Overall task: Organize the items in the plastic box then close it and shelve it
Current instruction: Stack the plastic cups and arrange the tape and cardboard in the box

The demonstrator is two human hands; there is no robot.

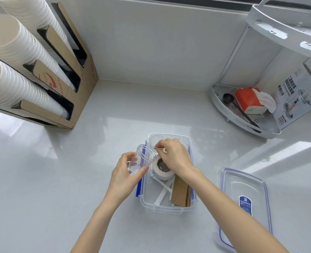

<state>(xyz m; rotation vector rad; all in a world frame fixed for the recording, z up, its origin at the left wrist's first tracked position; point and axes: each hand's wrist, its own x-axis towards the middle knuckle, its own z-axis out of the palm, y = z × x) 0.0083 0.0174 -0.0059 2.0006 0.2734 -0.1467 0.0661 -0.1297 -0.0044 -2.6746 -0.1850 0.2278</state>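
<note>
A clear plastic box with blue latches stands open on the white counter. Inside lie a white tape roll, white paper strips and a brown cardboard piece. My left hand holds a small clear jar tilted over the box's left edge. My right hand is above the box's far half, its fingers pinching a small clear piece beside the jar's mouth. The box's clear lid, with a blue label, lies flat to the right.
A cardboard dispenser with stacks of white paper cups fills the left. A white corner shelf rack at the back right holds a red tissue pack, a dark scoop and a printed box.
</note>
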